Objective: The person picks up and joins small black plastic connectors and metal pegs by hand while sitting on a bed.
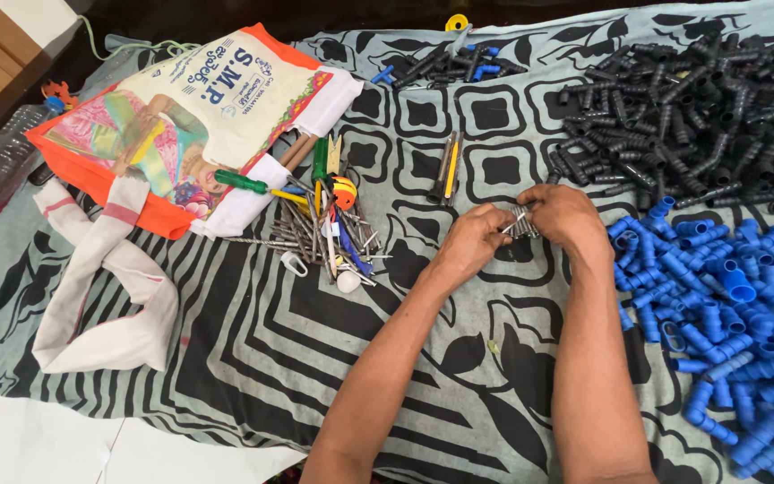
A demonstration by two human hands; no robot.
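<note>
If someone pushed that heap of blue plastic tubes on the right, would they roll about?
Probably. The blue tubes look round, smooth and short, so loose ones would likely roll or slide. They seem hollow, so likely light. The patterned cloth under them looks soft and might slow them.

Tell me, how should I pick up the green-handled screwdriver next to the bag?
Probably best by the thick green handle of the green-handled screwdriver, coming from above. The handle lies flat, resting on the white edge of the cloth bag with nothing on top of it, while its shaft end runs into the crowded pile of tools, so a grip there would be awkward.
</note>
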